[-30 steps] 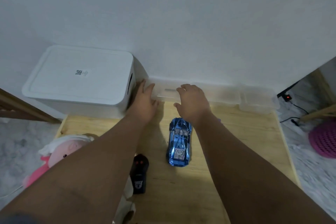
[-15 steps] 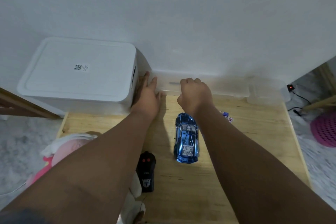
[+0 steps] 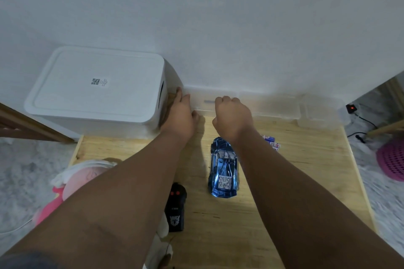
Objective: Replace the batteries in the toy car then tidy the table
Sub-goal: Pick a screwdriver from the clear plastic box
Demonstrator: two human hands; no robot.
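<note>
Change: right hand [image 3: 232,116] fingers went from flat to curled on the clear box [image 3: 273,105] front lip at the tabletop [image 3: 306,170] far edge. The left hand [image 3: 181,113] lies flat, bracing the box's left end. Probably opening it. The toy car [image 3: 223,166] sits mid-tabletop, untouched, with the batteries [image 3: 272,141] just right of it.

Laid out on one wooden table [image 3: 306,170]: one blue toy car [image 3: 223,168], one black remote control [image 3: 176,209], two visible batteries [image 3: 269,137], one white storage bin [image 3: 96,85], two clear plastic boxes [image 3: 277,106], one pink plush toy [image 3: 83,179].

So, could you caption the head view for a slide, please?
Left hand flat against the clear box, right hand curled on it; toy car, remote and batteries lie nearby.
</note>
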